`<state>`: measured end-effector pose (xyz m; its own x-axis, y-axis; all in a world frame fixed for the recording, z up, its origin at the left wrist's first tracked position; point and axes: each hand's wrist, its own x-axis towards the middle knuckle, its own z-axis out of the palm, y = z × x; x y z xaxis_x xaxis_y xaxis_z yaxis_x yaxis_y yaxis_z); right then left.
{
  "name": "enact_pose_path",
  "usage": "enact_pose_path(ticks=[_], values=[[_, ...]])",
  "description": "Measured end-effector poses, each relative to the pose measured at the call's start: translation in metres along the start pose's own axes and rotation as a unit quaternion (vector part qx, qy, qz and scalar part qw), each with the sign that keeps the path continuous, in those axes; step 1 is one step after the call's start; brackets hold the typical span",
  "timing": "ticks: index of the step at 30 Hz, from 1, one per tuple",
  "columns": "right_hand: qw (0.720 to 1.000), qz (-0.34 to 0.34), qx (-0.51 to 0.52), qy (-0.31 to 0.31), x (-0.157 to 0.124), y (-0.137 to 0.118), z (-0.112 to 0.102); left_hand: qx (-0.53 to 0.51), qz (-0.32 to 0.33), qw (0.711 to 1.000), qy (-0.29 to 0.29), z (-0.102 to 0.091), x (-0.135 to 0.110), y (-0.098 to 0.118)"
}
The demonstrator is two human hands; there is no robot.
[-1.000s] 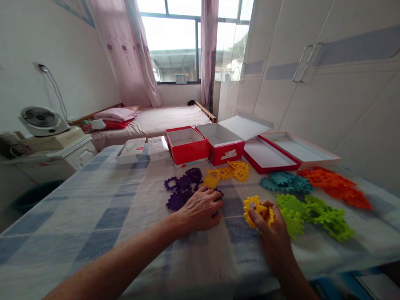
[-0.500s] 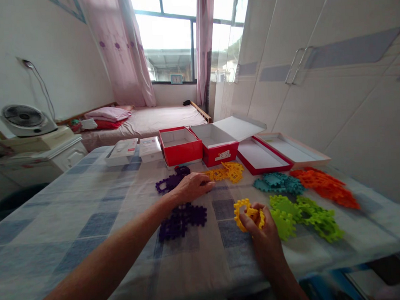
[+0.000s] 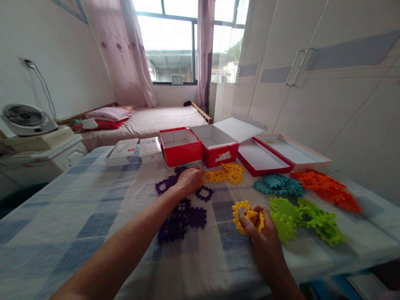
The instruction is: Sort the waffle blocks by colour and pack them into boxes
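Observation:
My right hand (image 3: pixel 265 233) is closed around several yellow gear-shaped plastic pieces (image 3: pixel 242 210), held above the table's near part. Farther back, my left hand (image 3: pixel 190 180) reaches between the dark purple pieces (image 3: pixel 166 183) and the left end of the yellow pile (image 3: pixel 234 173). Its fingers are bent together, and what they hold, if anything, is hidden. Just below it lies a single purple ring piece (image 3: pixel 204 193). More purple pieces (image 3: pixel 181 221) are heaped nearer to me, beside my left forearm. Green pieces (image 3: pixel 284 219) spread just right of my right hand.
Teal pieces (image 3: pixel 279 185) and orange pieces (image 3: pixel 326 188) lie at the right. Along the back stand an open red box (image 3: pixel 182 154), another red box with its lid up (image 3: pixel 210 155), shallow trays (image 3: pixel 270 168) and two white boxes (image 3: pixel 150 153). A checked cloth (image 3: pixel 100 216) covers the table.
My left hand has shifted left and slightly back. The single purple ring piece now shows where that hand was. My right hand stays almost still with its yellow pieces.

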<state>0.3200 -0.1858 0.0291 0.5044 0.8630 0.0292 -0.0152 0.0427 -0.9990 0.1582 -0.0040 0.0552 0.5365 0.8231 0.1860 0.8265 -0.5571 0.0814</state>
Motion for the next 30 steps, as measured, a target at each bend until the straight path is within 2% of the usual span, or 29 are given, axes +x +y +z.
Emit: enact_pose_path(ticks=[5,9,12,15,18,20,22,25,27,30], values=[[1.0,-0.001,0.001,0.017,-0.001,-0.001,0.002,0.012,-0.008,0.999,0.035,-0.002,0.005,0.007],[1.0,-0.003,-0.013,0.014,-0.001,-0.003,0.001,0.0,-0.003,0.997,0.076,-0.004,0.018,0.022],[1.0,-0.001,-0.031,-0.001,0.0,-0.003,-0.001,-0.049,0.033,0.993,0.104,-0.002,0.028,0.037],[0.999,-0.006,-0.038,-0.011,0.002,-0.001,-0.002,-0.123,0.066,0.981,0.133,-0.001,0.023,0.04],[1.0,-0.002,-0.021,-0.021,0.002,0.0,-0.002,-0.12,0.042,0.983,0.136,-0.002,-0.005,0.018],[1.0,0.007,-0.01,-0.024,0.002,-0.001,-0.001,-0.087,0.016,0.986,0.14,-0.003,-0.03,-0.011],[1.0,0.011,-0.006,-0.028,0.001,-0.002,0.0,-0.051,-0.044,0.988,0.137,-0.003,-0.052,-0.046],[1.0,0.004,-0.01,-0.021,0.0,-0.002,0.0,-0.033,-0.137,0.986,0.086,0.001,-0.072,-0.09],[1.0,0.001,-0.018,-0.014,0.001,0.001,0.0,-0.063,-0.146,0.986,0.049,0.006,-0.075,-0.103],[0.999,0.002,-0.027,-0.019,0.003,0.005,-0.001,-0.133,-0.129,0.982,0.036,0.016,-0.07,-0.092]])
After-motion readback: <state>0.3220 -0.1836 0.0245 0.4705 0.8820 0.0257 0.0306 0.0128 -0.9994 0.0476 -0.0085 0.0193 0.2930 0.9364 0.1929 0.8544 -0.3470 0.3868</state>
